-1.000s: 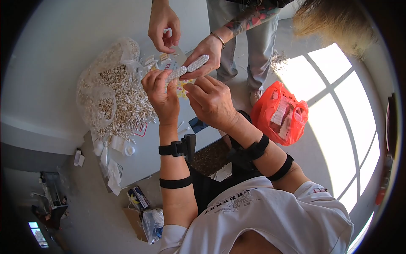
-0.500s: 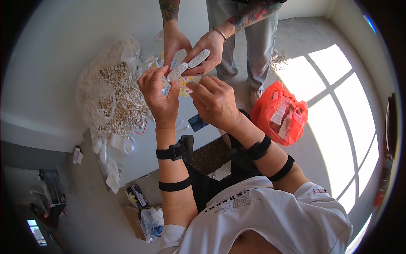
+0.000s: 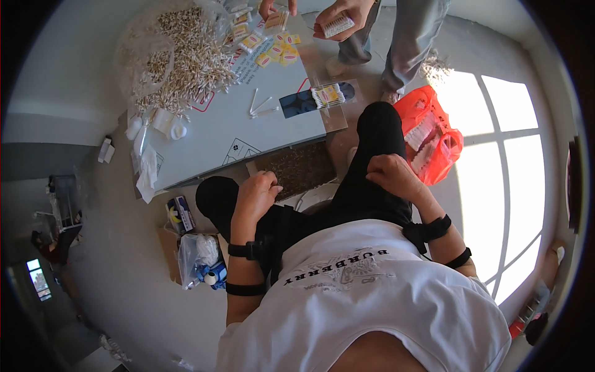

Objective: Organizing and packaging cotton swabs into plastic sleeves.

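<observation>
My left hand [image 3: 255, 193] is over my left thigh with its fingers curled in, and I see nothing in it. My right hand [image 3: 395, 175] is by my right thigh, fingers folded under, also with nothing showing in it. In front of them on the table, a bundle of cotton swabs [image 3: 327, 95] with a yellow label lies across a dark strip [image 3: 297, 105] near the right edge. A few loose cotton swabs [image 3: 263, 110] lie to its left. Across the table, a co-worker's hand [image 3: 347, 15] holds a pack of cotton swabs [image 3: 338, 26]; their other hand [image 3: 277, 8] touches another pack [image 3: 276, 22].
A big heap of loose swabs [image 3: 201, 68] spills from a clear plastic bag at the table's far left. Yellow labels [image 3: 286, 48] lie nearby. A red bag [image 3: 445, 152] of swab packs stands on the floor at right. A cardboard box [image 3: 170, 253] is below the table's left.
Both my hands have drawn back from the swab packs to my lap. The co-worker's hands have moved apart toward the far side. The view has tilted down.
</observation>
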Tool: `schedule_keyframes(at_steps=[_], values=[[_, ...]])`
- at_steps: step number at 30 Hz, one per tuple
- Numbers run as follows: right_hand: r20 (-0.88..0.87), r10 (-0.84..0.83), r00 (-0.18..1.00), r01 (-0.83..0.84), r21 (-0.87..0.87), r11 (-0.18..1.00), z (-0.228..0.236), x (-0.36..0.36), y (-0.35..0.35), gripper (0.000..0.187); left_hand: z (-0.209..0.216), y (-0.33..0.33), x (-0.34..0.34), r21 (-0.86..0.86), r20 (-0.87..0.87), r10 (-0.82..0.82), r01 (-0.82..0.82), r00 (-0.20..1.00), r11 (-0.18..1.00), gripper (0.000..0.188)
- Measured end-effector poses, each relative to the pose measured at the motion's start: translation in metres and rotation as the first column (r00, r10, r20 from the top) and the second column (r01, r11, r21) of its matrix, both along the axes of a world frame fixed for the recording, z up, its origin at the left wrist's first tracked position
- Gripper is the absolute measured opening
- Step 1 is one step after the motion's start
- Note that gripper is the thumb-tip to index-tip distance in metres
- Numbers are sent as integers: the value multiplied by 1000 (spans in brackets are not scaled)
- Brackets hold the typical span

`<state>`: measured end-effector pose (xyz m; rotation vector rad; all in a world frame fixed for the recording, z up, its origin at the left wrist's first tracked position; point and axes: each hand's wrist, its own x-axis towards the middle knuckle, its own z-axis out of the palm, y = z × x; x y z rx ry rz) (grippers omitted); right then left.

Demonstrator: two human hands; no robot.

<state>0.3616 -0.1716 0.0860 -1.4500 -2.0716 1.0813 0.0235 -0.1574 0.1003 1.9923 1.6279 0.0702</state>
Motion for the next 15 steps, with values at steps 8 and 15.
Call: schedule_keyframes(at_steps=[8, 15], values=[[189, 156, 970, -182, 129, 975, 6, -26, 44, 13, -43, 38, -8, 413, 222, 0, -94, 975, 906, 38], [-19, -255, 967, 253, 215, 943, -26, -67, 74, 15, -73, 135, -6, 507, 89, 164, -186, 982, 841, 57]])
